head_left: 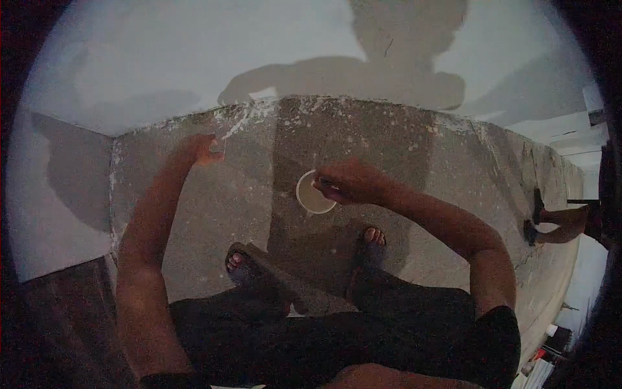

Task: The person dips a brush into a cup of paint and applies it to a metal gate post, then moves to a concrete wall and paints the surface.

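Observation:
My left hand (206, 150) reaches forward over the floor near the foot of the wall. Its fingers are curled, and a thin pale edge shows at their tips; I cannot tell what it belongs to. My right hand (353, 181) is closed in a fist above a round, white-rimmed container (310, 198) and covers its right side. Whatever lies inside that fist is hidden. The container stands on the floor in front of my feet, with a pale inside.
White splatter marks the rough grey floor (227, 194) along the pale wall (162, 58). My shadow falls on both. My sandalled feet (241, 260) are apart. At the far right are another person's legs (567, 223). Assorted items (551, 356) lie lower right.

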